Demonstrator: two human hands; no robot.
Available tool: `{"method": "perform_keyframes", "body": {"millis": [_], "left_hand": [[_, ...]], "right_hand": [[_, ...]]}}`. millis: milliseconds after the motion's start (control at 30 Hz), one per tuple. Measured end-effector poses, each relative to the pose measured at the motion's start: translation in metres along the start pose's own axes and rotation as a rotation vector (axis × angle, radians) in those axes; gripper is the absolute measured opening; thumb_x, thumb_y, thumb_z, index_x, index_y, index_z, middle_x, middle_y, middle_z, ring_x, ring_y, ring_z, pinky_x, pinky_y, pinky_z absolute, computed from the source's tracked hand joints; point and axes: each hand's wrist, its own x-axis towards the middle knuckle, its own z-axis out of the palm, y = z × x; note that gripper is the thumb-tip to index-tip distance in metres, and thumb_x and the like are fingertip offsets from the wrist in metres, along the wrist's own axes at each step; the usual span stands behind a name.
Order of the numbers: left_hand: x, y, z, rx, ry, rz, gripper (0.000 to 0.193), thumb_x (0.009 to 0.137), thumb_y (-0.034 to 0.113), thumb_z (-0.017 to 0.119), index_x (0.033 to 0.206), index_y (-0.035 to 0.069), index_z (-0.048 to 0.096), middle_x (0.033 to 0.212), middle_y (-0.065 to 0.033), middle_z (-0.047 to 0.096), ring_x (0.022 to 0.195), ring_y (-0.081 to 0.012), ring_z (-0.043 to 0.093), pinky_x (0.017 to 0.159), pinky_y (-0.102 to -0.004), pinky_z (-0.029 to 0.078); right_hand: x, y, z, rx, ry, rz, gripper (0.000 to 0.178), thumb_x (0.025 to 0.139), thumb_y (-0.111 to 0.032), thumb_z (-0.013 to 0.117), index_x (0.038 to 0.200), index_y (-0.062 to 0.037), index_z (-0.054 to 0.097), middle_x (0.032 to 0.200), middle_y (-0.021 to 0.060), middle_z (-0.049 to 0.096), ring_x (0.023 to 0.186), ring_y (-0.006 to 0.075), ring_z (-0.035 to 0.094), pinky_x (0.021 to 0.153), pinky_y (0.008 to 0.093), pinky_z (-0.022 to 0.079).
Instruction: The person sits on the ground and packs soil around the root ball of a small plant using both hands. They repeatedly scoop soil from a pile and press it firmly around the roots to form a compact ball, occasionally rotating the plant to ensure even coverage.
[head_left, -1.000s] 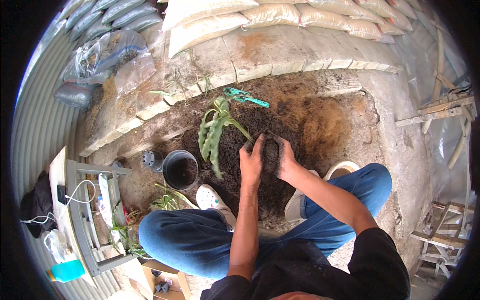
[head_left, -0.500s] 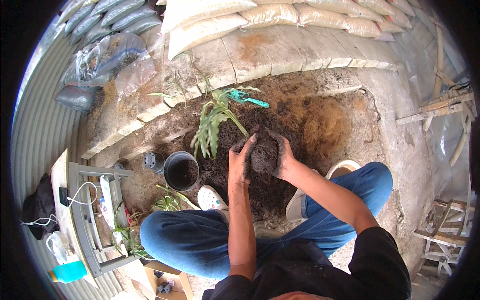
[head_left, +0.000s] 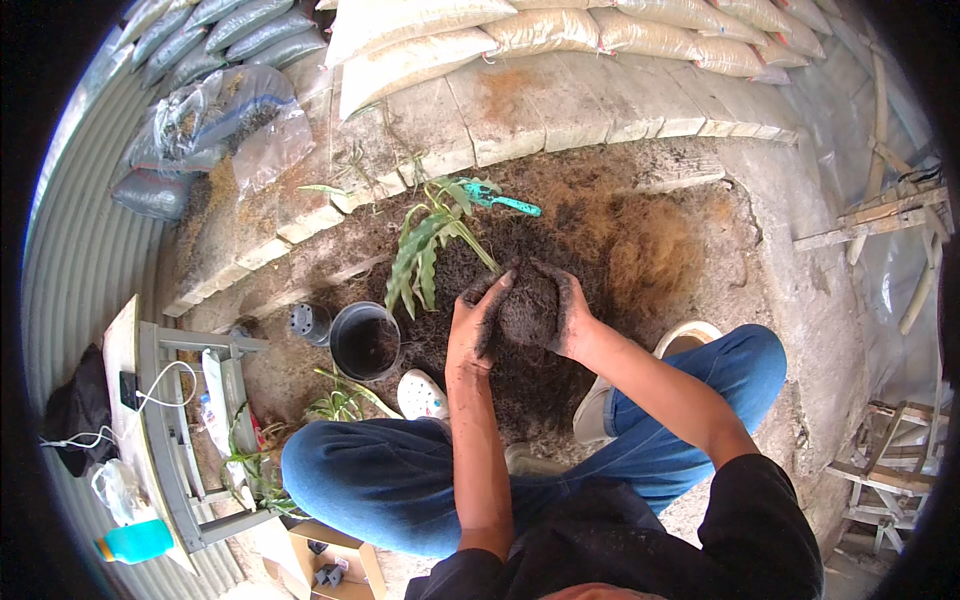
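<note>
Both of my hands cup the dark root ball (head_left: 528, 312) of a leafy plant (head_left: 424, 250), just above a heap of black soil. My left hand (head_left: 478, 318) wraps its left side, thumb up near the stem base. On the right side my right hand (head_left: 568, 312) presses with soil-blackened fingers. The plant's stems lean up and left, and its long wavy green leaves droop over the soil. A turquoise hand trowel (head_left: 505, 201) lies behind the plant. To the left stand a black pot (head_left: 364, 342) with some soil inside and a smaller dark pot (head_left: 310, 324).
Brown fibre (head_left: 650, 245) spreads right of the soil. Full sacks (head_left: 560, 32) line the back above a concrete ledge (head_left: 430, 125). A bench (head_left: 150, 420) stands at left, with a cardboard box (head_left: 340, 560) near it. Wooden stools (head_left: 890, 460) stand at right.
My left wrist and forearm have shifted slightly left. The plant has tipped a little, and its leaves have moved slightly. Both hands stay on the root ball.
</note>
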Motion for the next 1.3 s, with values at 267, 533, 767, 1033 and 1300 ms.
{"method": "perform_keyframes", "body": {"millis": [267,533,767,1033,1300], "left_hand": [[-0.001,-0.003,-0.002,0.053,0.025,-0.036,0.044,0.080,0.017,0.076,0.114,-0.006,0.060,0.105,-0.0127,0.065,0.094,-0.0227,0.064,0.082,-0.0354,0.053],[0.014,-0.017,0.006,-0.319,0.054,-0.065,0.044,0.097,0.038,0.046,0.121,0.003,0.056,0.112,-0.0115,0.063,0.104,-0.0264,0.060,0.093,-0.0395,0.048],[0.028,-0.034,-0.011,-0.289,0.092,0.028,0.037,0.091,0.026,0.059,0.117,0.000,0.057,0.108,-0.0116,0.064,0.092,-0.0236,0.065,0.079,-0.0370,0.055],[0.005,-0.029,0.007,0.876,0.217,0.327,0.048,0.098,0.042,0.041,0.136,0.014,0.048,0.145,-0.0176,0.033,0.136,-0.0306,0.030,0.110,-0.0391,0.027],[-0.009,-0.010,0.040,0.706,0.453,0.183,0.054,0.094,0.039,0.053,0.121,-0.008,0.055,0.119,-0.0235,0.060,0.111,-0.0313,0.057,0.099,-0.0380,0.040]], "right_hand": [[-0.002,-0.001,-0.007,0.073,0.024,-0.029,0.034,0.094,-0.032,0.040,0.098,-0.0074,0.063,0.091,0.0084,0.067,0.083,0.0241,0.066,0.077,0.0395,0.055],[0.000,0.016,0.002,-0.113,0.019,-0.529,0.039,0.096,-0.035,0.048,0.119,-0.0042,0.056,0.110,0.0072,0.062,0.101,0.0186,0.060,0.093,0.0341,0.047],[0.016,0.013,-0.021,-0.153,-0.006,-0.496,0.037,0.097,-0.037,0.049,0.113,-0.0051,0.059,0.107,0.0050,0.063,0.098,0.0172,0.060,0.091,0.0328,0.047],[0.003,-0.007,-0.012,0.033,-0.051,-0.012,0.035,0.094,-0.036,0.047,0.114,-0.0108,0.062,0.111,0.0067,0.065,0.098,0.0214,0.063,0.088,0.0388,0.051],[0.009,0.013,-0.016,-0.102,0.073,-0.124,0.043,0.096,-0.043,0.044,0.112,-0.0084,0.064,0.112,0.0061,0.065,0.098,0.0234,0.063,0.091,0.0385,0.048]]}}
